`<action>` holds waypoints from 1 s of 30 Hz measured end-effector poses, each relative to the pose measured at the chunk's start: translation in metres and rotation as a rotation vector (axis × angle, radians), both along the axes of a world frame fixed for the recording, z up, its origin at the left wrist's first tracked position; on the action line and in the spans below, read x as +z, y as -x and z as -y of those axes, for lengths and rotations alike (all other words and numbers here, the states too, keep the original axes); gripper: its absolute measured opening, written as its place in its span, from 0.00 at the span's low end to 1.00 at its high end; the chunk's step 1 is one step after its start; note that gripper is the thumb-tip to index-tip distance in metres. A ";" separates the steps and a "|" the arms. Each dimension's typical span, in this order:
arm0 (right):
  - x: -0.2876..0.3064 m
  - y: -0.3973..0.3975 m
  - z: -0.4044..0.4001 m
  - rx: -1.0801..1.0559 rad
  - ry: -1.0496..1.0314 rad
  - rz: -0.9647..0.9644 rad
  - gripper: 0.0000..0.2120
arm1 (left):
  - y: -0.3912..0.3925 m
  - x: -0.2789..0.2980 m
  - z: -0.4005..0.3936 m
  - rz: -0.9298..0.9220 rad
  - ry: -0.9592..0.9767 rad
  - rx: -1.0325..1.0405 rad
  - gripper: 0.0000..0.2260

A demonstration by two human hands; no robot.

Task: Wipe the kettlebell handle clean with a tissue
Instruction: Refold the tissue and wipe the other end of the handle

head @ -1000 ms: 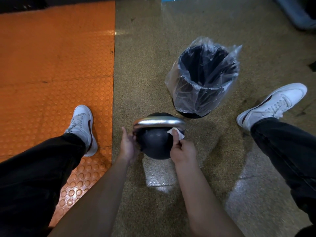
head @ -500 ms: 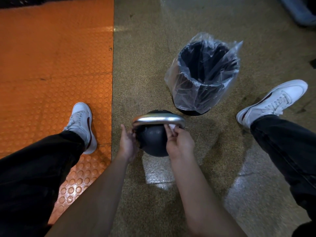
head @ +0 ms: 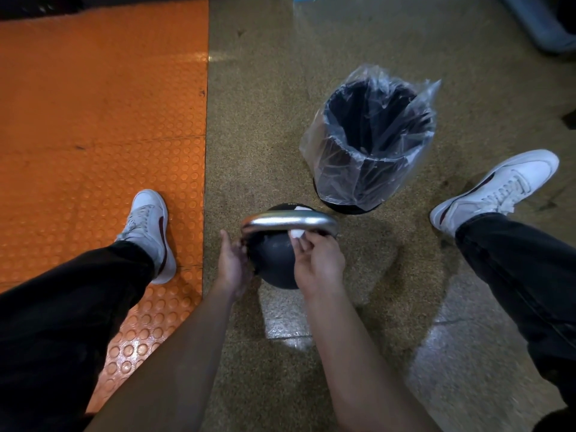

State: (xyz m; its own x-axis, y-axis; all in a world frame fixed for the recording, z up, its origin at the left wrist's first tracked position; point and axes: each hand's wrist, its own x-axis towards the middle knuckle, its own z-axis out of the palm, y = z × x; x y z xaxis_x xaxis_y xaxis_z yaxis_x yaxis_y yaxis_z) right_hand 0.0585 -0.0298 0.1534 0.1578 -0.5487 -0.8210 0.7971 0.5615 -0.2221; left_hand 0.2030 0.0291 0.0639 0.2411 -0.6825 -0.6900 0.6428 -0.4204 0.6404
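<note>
A black kettlebell (head: 272, 260) with a shiny silver handle (head: 286, 219) stands on the speckled floor between my feet. My right hand (head: 318, 260) pinches a small white tissue (head: 296, 233) against the underside of the handle, right of its middle. A white scrap also shows just beyond the handle. My left hand (head: 232, 260) rests against the kettlebell's left side below the handle's left end, fingers fairly straight.
A black bin lined with a clear plastic bag (head: 372, 141) stands just beyond the kettlebell to the right. My white shoes (head: 149, 226) (head: 495, 188) flank the kettlebell. An orange studded mat (head: 99, 120) covers the floor on the left.
My right hand has carried the tissue from the handle's right end leftward along its underside. The left hand stays on the kettlebell's left side.
</note>
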 end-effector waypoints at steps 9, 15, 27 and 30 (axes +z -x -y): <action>-0.043 0.028 -0.010 0.156 -0.078 -0.241 0.09 | 0.000 0.001 -0.001 -0.006 0.000 -0.002 0.37; 0.000 0.001 -0.001 0.084 0.041 -0.203 0.11 | 0.000 0.001 -0.002 -0.025 0.004 0.013 0.32; -0.008 0.017 0.003 -0.027 -0.059 -0.151 0.14 | -0.001 0.001 -0.003 0.015 -0.003 -0.020 0.37; 0.017 0.002 0.004 -0.002 0.016 -0.100 0.11 | 0.001 0.003 -0.003 0.000 0.009 -0.002 0.34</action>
